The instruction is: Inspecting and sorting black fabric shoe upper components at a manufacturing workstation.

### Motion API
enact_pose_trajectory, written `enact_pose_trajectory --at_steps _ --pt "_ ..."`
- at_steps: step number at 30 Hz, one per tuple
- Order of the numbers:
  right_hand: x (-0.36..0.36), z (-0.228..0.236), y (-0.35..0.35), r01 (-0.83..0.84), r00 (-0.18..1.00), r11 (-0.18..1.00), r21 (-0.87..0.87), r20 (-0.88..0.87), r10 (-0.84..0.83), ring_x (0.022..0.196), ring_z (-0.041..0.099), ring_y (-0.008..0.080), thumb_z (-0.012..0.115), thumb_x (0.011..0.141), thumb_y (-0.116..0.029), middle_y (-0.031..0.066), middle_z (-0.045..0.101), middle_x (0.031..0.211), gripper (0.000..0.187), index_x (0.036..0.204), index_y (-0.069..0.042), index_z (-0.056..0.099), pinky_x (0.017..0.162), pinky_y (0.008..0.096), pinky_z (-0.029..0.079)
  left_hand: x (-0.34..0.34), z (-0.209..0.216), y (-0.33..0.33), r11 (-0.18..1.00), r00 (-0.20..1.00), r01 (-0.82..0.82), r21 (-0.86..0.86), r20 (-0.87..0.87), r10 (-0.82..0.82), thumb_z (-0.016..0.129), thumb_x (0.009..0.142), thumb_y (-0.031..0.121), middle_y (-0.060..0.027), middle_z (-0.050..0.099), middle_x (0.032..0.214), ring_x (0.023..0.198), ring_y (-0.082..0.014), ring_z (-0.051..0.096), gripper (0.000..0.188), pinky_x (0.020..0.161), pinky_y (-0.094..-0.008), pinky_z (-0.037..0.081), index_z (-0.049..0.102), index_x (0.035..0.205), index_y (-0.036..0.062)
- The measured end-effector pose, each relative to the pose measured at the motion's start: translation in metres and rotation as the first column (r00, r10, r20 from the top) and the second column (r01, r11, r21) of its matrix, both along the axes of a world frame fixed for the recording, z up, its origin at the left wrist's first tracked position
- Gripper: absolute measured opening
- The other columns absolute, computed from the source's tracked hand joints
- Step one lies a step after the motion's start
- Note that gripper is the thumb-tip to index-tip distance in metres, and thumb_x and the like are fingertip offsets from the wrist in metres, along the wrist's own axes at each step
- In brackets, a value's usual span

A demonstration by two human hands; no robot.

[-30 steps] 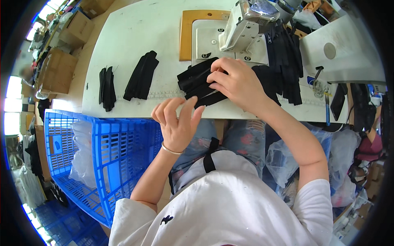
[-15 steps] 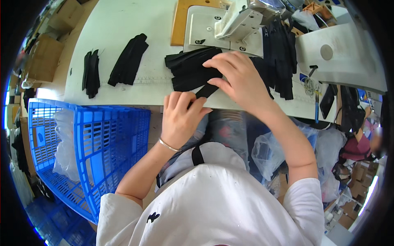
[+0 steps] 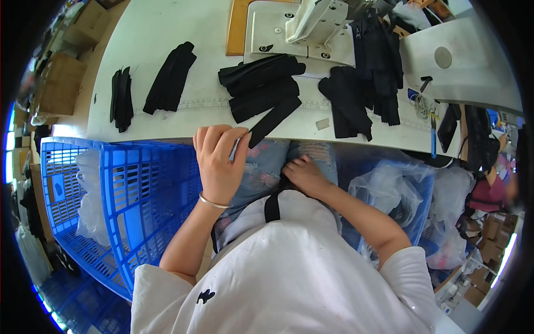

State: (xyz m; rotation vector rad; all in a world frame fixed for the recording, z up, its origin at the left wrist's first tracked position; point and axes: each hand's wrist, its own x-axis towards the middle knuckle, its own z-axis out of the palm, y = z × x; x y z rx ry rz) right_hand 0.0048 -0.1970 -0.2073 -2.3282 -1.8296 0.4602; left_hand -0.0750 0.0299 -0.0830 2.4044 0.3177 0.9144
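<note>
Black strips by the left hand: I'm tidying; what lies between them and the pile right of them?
Between the black strips and pile, the head view shows a pale patch and ruler markings.

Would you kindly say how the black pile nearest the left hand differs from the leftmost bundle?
The pile is larger than the bundle. The pile lies mostly sideways; the bundle runs front to back. The left hand holds a pile strip; the bundle lies untouched. Both are black.

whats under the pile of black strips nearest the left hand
The pile of black strips rests on the white tabletop, whose ruler scale shows to the pile's left and right. What lies directly beneath is covered, so whether the scale continues there cannot be seen.
</note>
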Motion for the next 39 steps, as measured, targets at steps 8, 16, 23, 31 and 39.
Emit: enact_pose_trajectory --at_steps 8,16,23,31,39 --pt "0.008 0.004 -0.01 0.228 0.967 0.968 0.104 -0.138 -0.213 0.09 0.063 0.0235 0.062 0.078 -0.008 0.0066 0.066 0.092 0.02 0.097 -0.008 0.067 0.085 0.0383 0.046 -0.017 0.0 -0.008 0.999 0.999 0.035 0.026 -0.022 -0.034 0.075 0.075 0.004 -0.0033 0.061 0.087 0.083 -0.023 0.055 0.018 0.076 -0.0349 0.039 0.069 0.091 0.0092" --pt "0.017 0.08 -0.035 0.802 0.096 0.572 -0.169 -0.91 -0.404 0.076 0.062 0.0061 0.063 0.092 -0.007 0.0003 0.068 0.087 0.014 0.103 0.001 0.067 0.067 0.0239 0.048 0.0 0.009 -0.014 0.993 0.993 0.088 -0.075 0.086 -0.082 0.073 0.074 -0.004 -0.0086 0.062 0.084 0.077 -0.0264 0.058 0.021 0.069 -0.0354 0.045 0.069 0.093 0.0039" --pt "0.013 0.1 -0.021 0.835 -0.047 0.51 -0.207 -0.95 -0.31 0.076 0.063 0.0095 0.065 0.091 -0.007 0.0001 0.064 0.081 0.006 0.094 -0.002 0.066 0.073 0.0254 0.052 -0.004 -0.004 -0.063 0.71 0.842 0.249 -0.659 -0.215 -0.495 0.075 0.081 0.006 -0.0117 0.068 0.094 0.066 -0.0157 0.059 0.024 0.06 -0.0261 0.048 0.07 0.104 0.0003" --pt "0.039 0.108 -0.058 0.416 0.894 0.9 -0.132 -0.123 -0.432 0.082 0.069 0.0197 0.062 0.09 -0.005 0.0108 0.069 0.095 0.017 0.106 -0.002 0.068 0.075 0.0294 0.054 -0.014 0.013 -0.028 -0.197 0.805 -0.106 -0.975 0.032 -0.592 0.054 0.101 0.019 -0.0094 0.071 0.096 0.075 -0.0133 0.065 0.027 0.057 -0.0221 0.049 0.068 0.107 -0.003" --pt "0.018 0.186 -0.005 0.736 0.479 0.676 0.036 -0.733 -0.483 0.087 0.065 0.0287 0.069 0.084 -0.005 0.0111 0.068 0.104 0.03 0.113 -0.005 0.066 0.076 0.0333 0.052 -0.017 0.023 -0.041 0.07 0.884 0.035 -0.997 -0.002 -0.468 0.063 0.093 0.001 -0.0036 0.065 0.096 0.08 -0.0084 0.059 0.02 0.07 -0.0222 0.051 0.065 0.112 -0.006"
